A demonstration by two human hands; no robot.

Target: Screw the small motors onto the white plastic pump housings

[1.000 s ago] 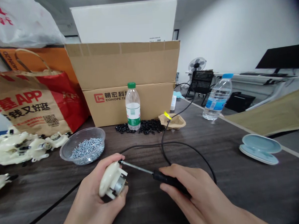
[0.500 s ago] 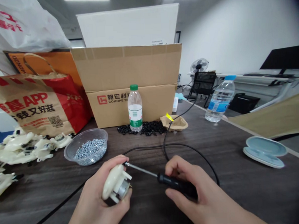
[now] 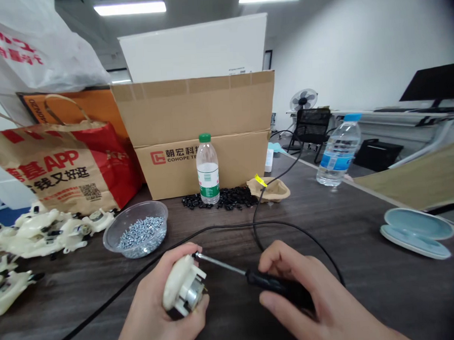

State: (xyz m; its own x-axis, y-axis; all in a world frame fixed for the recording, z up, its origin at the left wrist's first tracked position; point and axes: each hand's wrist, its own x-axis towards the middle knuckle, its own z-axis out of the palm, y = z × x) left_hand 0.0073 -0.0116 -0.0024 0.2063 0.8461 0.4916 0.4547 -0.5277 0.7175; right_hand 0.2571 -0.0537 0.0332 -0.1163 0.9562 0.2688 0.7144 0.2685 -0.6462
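Two hands: we see the left hand (image 3: 150, 308) cradling a cream plastic housing (image 3: 177, 284) with a metal motor can at its end, and the right hand (image 3: 310, 300) holding a black-handled screwdriver (image 3: 273, 283).
Grip: both hands are closed, the left with its fingers wrapped under the housing, the right clenching the handle, with fingers curled over the top.
Shaft: it slants across the gap between the hands, its tip meeting the housing's upper edge just beside the left thumb (image 3: 187, 249).
Risk: we judge the tip could skid off the edge and jab that thumb, especially under uneven pressure or a tilt of the housing. A black cable (image 3: 224, 225) loops close behind the hands and could snag a wrist.
Pose: both forearms reach in from the bottom of the view, with the hands low over the table and apart.
Housing: it sits just below and to the right of the clear plastic bowl (image 3: 135, 205), which is full of small screws (image 3: 142, 233).
Beyond the bowl: a cardboard box (image 3: 201, 110) stands behind it, with a green-capped water bottle (image 3: 207, 173) and black plastic pellets (image 3: 223, 199) at the box's foot.
Left of the bowl: a heap of cream plastic parts (image 3: 36, 233) lies there.
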